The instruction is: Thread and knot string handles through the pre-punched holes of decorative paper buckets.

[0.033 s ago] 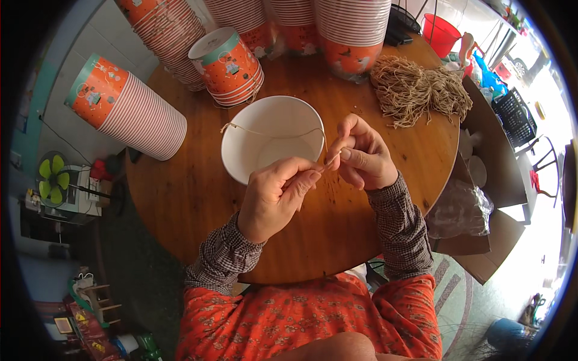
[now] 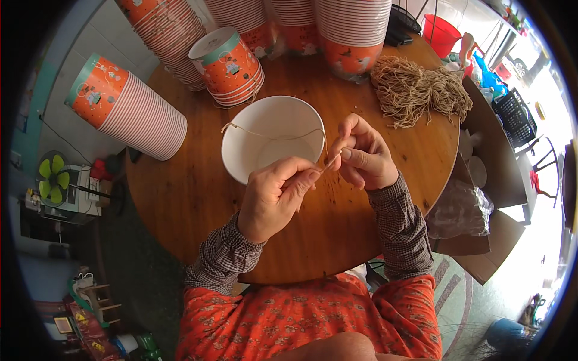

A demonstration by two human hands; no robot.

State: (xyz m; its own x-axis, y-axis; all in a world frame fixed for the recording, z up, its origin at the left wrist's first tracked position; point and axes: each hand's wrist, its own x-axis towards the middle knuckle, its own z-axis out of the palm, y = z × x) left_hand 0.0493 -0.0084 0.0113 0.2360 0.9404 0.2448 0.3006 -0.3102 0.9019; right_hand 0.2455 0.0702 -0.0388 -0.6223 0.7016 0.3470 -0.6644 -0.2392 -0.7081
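Observation:
A white paper bucket (image 2: pixel 244 147) sits mouth up on the round wooden table in front of me. A thin tan cord (image 2: pixel 274 139) runs from its left rim across the mouth to the right rim, then down to my fingers. My left hand (image 2: pixel 274 191) pinches the cord between thumb and forefinger at the bucket's near right side. Just to its right, my right hand (image 2: pixel 368 157) pinches the cord's end between thumb and forefinger, its other fingers curled. A short stretch of cord shows between the two hands.
A bundle of tan cords (image 2: pixel 418 90) lies at the table's right back. Nested orange buckets (image 2: pixel 229 63) stand behind the white one. A tilted bucket stack (image 2: pixel 135 111) is at the left, with taller stacks (image 2: pixel 354 36) along the back. An open cardboard box (image 2: pixel 490 162) stands off the right edge.
The cord hangs a little lower across the bucket's mouth. Both hands stay in nearly the same place.

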